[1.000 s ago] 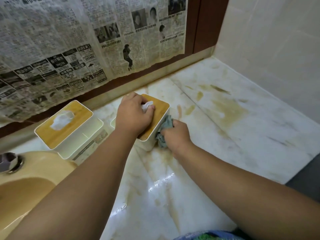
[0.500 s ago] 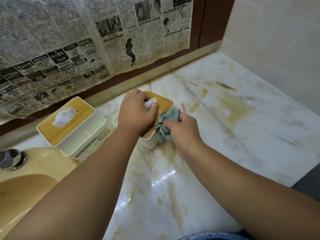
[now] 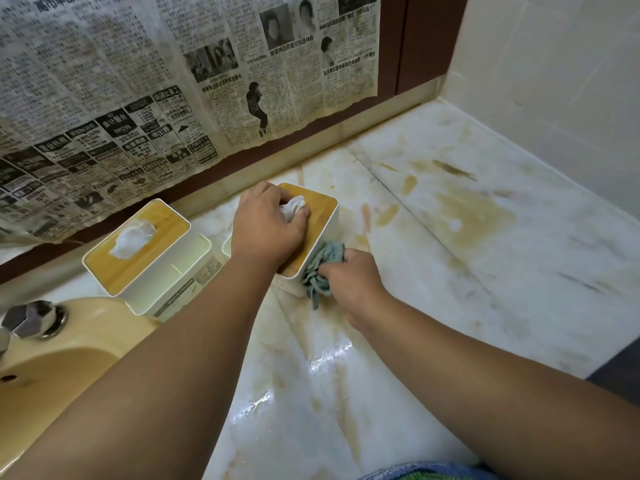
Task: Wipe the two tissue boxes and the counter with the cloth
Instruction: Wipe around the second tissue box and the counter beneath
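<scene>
Newspaper (image 3: 173, 98), hung up: dense Chinese print, mostly too small to read. One boxed advert (image 3: 117, 128) shows "RM209" (digits not sure). Left tissue box (image 3: 157, 237): a strip label (image 3: 180, 292) on its side, upside down from here, ends in "HOLDER"; first word unclear.

Stained counter (image 3: 485, 271) (two tissue boxes (image 3: 149, 251))
</scene>
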